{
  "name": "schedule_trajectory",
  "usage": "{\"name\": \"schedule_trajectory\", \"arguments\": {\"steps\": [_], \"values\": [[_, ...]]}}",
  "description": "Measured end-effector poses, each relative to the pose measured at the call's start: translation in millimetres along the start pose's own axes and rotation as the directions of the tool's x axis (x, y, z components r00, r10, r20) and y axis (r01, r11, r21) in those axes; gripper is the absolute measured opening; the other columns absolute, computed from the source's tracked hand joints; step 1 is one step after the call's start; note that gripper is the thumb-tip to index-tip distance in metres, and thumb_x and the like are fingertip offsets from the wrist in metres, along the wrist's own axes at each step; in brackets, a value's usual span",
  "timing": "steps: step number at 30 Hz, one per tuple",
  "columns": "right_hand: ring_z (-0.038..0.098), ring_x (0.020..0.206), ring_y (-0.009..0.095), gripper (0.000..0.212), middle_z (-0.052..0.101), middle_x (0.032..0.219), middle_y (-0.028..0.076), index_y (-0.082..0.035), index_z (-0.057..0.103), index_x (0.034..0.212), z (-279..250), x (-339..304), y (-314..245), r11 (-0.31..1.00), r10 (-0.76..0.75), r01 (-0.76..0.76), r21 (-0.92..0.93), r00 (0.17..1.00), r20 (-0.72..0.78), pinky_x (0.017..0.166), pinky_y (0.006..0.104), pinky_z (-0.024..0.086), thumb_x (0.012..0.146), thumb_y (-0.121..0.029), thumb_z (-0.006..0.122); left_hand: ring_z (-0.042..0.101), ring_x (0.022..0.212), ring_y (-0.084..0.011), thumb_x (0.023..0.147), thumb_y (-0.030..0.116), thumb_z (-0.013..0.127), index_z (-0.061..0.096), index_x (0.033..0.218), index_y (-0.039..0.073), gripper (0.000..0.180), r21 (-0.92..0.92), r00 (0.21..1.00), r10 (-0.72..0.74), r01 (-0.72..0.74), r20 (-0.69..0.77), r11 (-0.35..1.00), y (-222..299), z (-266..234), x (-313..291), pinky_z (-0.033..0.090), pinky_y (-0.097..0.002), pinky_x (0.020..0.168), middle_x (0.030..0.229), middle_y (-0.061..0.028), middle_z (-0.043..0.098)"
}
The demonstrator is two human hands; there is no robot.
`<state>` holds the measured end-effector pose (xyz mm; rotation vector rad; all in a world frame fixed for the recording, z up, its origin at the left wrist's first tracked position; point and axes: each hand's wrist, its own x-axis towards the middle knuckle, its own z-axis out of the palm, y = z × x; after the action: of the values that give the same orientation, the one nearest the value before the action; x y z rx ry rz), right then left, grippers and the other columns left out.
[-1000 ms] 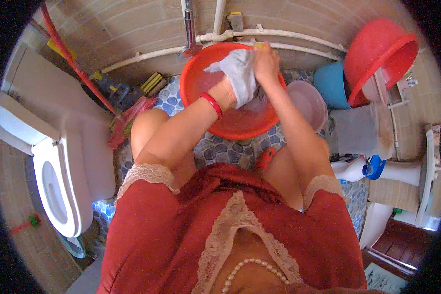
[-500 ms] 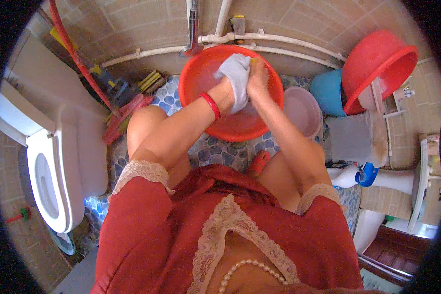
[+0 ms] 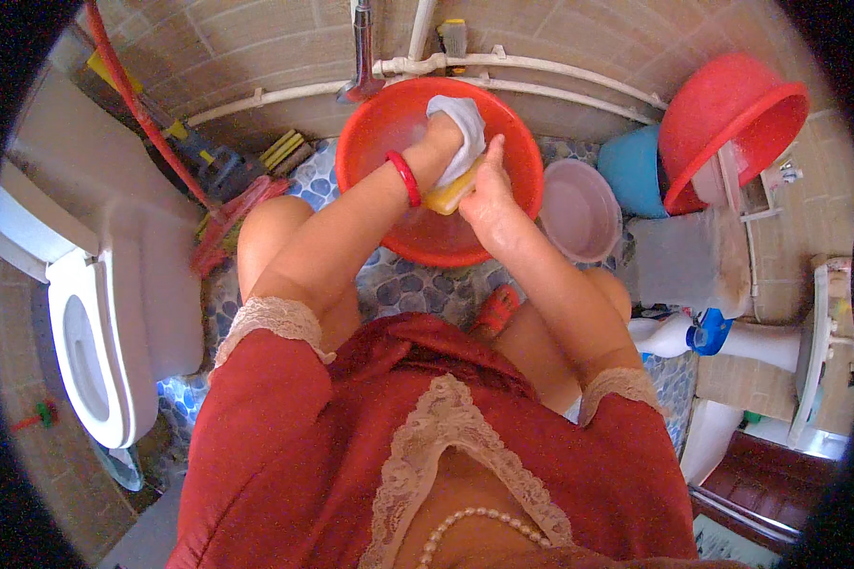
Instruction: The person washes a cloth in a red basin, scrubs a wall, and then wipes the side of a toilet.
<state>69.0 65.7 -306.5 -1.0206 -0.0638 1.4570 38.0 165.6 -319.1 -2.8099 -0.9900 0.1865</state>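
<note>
Over the red basin [image 3: 351, 180], my left hand [image 3: 439, 139] is closed on a pale grey-blue cloth [image 3: 463, 123] that wraps over its fingers and hangs down its right side. The fingertips are hidden in the cloth. My right hand [image 3: 491, 196] grips a yellow bar of soap [image 3: 451, 192], which lies against the cloth's lower edge. Its thumb points up beside the cloth. Cloudy water shows in the basin below both hands.
A pale pink basin [image 3: 582, 213] stands to the right on the pebble-patterned floor. Beyond it are a blue bucket [image 3: 633, 171] and a tilted large red tub [image 3: 726, 123]. White pipes [image 3: 560, 71] run along the wall behind; a toilet [image 3: 95, 351] and a red broom [image 3: 228, 223] are at left.
My right hand has moved down and turned along the cloth, bringing the yellow soap into fuller view at its lower edge. My left hand still holds the cloth over the basin.
</note>
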Motion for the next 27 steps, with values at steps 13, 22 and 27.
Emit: {"name": "schedule_trajectory", "arguments": {"steps": [13,22,27], "values": [[0.043,0.116,0.029,0.07,0.044,0.126,0.009,-0.013,0.036,0.128,4.4,-17.8,-2.5,0.986,0.108,-0.133,0.099,0.967,0.23,0.097,0.0472,0.034,0.083,-0.065,0.025,0.057,0.06,-0.0337,0.067,0.02,0.055,0.061,0.066,0.004,0.018,-0.526,0.862,-0.001,-0.308,-0.507,0.793,-8.7,1.2,-14.8,0.043,-0.041,0.052,0.066,-0.0161,0.06],[0.054,0.1,0.028,0.033,0.056,0.108,0.011,-0.006,0.049,0.113,0.5,10.4,-36.4,0.995,-0.102,0.1,0.025,0.978,0.18,0.087,0.0464,0.043,0.089,-0.027,0.039,0.058,0.065,-0.0215,0.073,0.03,0.055,0.065,0.08,0.004,0.029,-0.866,0.919,-0.004,-0.369,-0.393,0.338,-34.6,-18.4,-19.3,0.044,-0.0336,0.058,0.069,-0.0141,0.061],[0.055,0.1,0.031,0.036,0.056,0.109,0.014,-0.003,0.048,0.112,-4.6,13.3,-60.2,0.995,-0.092,0.078,0.061,0.958,0.273,0.087,0.0475,0.043,0.084,-0.024,0.043,0.055,0.082,-0.0127,0.073,0.044,0.057,0.059,0.106,0.015,0.044,-0.994,0.996,0.081,-0.022,-0.031,-0.109,-49.0,-35.7,-30.2,0.042,-0.0254,0.071,0.095,0.0013,0.06]]}}
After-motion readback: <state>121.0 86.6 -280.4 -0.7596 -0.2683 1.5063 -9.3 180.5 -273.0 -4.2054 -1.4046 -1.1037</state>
